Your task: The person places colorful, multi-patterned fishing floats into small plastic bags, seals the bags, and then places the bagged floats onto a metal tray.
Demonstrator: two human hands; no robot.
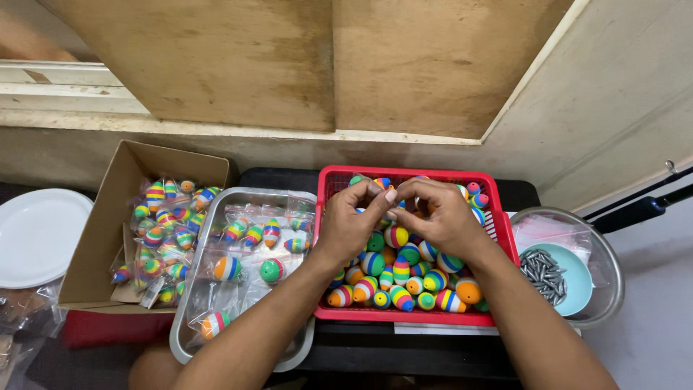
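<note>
While both hands are bunched over the red basket (498, 238), a small striped float (382, 183) is pinched between the fingertips of the left hand (348, 225) and right hand (440, 217), right above the pile of striped floats (404, 278). Probably best kept low over the basket so nothing bounces off. Bagged ones are seen in the steel tray (189, 328) and cardboard box (101, 238); grey weights (543, 273) sit in the bowl to the right.

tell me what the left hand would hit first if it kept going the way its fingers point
Likely the right hand: the left hand points up and right, its fingertips already meeting the right one's over the red basket. Past that lie striped egg-shaped floats, though depth is unclear.
</note>
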